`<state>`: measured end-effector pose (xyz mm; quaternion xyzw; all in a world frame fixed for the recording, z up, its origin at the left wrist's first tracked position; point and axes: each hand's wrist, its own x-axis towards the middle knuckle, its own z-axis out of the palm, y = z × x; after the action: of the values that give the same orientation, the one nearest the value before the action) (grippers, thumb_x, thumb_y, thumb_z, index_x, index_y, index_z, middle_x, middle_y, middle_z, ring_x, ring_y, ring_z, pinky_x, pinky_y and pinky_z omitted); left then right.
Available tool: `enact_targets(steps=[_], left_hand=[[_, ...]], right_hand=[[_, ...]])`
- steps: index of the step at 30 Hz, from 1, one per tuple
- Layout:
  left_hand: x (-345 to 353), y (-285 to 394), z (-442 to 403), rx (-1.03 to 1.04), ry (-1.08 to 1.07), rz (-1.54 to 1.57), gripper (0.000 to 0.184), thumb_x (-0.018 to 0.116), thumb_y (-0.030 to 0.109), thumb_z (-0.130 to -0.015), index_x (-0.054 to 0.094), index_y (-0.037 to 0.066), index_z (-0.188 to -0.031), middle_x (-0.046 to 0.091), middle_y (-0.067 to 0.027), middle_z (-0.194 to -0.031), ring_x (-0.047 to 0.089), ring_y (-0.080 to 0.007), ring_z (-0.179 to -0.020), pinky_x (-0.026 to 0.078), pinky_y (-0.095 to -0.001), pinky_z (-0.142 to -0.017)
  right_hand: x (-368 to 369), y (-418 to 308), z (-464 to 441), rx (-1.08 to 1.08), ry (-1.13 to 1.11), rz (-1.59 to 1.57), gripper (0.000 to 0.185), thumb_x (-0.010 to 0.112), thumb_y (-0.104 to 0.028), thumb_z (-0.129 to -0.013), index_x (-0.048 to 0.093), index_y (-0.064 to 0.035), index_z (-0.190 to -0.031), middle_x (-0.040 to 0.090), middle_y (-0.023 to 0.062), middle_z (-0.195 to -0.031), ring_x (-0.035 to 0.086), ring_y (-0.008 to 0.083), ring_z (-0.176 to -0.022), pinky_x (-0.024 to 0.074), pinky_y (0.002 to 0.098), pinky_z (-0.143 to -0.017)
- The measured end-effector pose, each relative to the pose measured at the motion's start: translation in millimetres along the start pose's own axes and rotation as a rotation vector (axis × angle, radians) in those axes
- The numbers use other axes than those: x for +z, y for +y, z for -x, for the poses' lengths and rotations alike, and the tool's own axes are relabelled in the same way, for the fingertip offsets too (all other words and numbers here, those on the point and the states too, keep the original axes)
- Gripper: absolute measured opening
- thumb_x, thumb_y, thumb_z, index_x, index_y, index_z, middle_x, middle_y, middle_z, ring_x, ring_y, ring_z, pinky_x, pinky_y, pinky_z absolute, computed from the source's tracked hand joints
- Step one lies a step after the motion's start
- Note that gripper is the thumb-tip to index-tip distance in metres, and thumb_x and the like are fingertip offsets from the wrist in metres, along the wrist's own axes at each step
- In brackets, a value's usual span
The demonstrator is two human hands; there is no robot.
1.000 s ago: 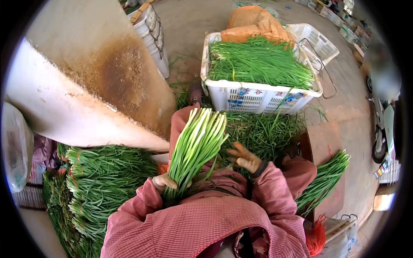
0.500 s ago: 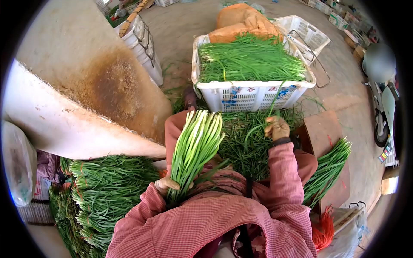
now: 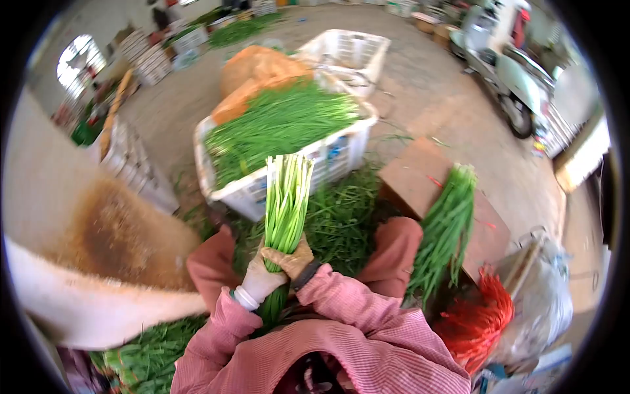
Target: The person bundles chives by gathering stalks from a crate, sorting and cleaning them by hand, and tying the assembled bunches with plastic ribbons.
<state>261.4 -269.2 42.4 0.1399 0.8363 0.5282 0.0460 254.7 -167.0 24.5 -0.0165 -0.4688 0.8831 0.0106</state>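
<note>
Upright in front of my chest is a bunch of garlic chives (image 3: 287, 203), white stem ends at the top and green leaves hanging below. My left hand (image 3: 258, 281), in a pale glove, is closed around its lower part. Wrapped round the same bunch from the other side is my right hand (image 3: 294, 261), in a tan glove; the two hands touch. Beyond them stands a white crate (image 3: 252, 200) heaped with loose chives (image 3: 282, 125). Another bunch of chives (image 3: 448, 226) lies to my right on a brown board (image 3: 420, 174).
Red ties (image 3: 482, 322) hang at my right beside a plastic bag (image 3: 541, 295). Loose leaves (image 3: 344, 223) litter the floor between my knees. Stacked chives (image 3: 147, 358) lie at my left by a stained slab (image 3: 118, 230). A scooter (image 3: 518, 85) stands far right.
My right hand has come from near the crate, where it held a few leaves, onto the bunch beside my left hand. The view has turned to the right.
</note>
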Motion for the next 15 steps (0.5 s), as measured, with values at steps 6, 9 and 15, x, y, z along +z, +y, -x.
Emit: enact_targets(steps=[6,9,15], left_hand=[[65.8,76.2,-31.7,-0.032,-0.283,-0.474,0.094,0.069,0.023,-0.058,0.011,-0.001,-0.128,0.055,-0.0246,-0.088,0.057,-0.0359,-0.078,0.047,-0.0358,-0.068],[104.1,95.7,-32.2,0.387,-0.466,-0.250,0.099,0.067,0.026,-0.062,0.001,-0.003,-0.130,0.040,-0.0288,-0.113,0.049,-0.0369,-0.098,0.042,-0.0346,-0.082],[158.9,99.9,-38.4,0.414,-1.120,-0.061,0.090,0.064,0.039,-0.070,0.013,-0.005,-0.129,0.032,-0.0241,-0.126,0.033,-0.0299,-0.118,0.026,-0.0314,-0.098]], right_hand=[[-82.9,-59.9,-5.7,0.061,0.166,-0.212,0.035,0.068,-0.010,-0.067,0.055,-0.0034,-0.098,0.058,0.0033,-0.088,0.055,0.0139,-0.078,0.0445,0.0267,-0.072],[-148.9,-118.3,3.6,-0.046,0.145,-0.195,0.032,0.062,-0.011,-0.068,0.055,-0.0008,-0.098,0.059,0.0074,-0.087,0.055,0.0165,-0.076,0.0451,0.0278,-0.072],[-280.2,-259.1,73.5,-0.109,0.553,-0.172,0.040,0.066,-0.025,-0.066,0.054,-0.0005,-0.095,0.058,0.0097,-0.077,0.057,0.0200,-0.064,0.0495,0.0312,-0.057]])
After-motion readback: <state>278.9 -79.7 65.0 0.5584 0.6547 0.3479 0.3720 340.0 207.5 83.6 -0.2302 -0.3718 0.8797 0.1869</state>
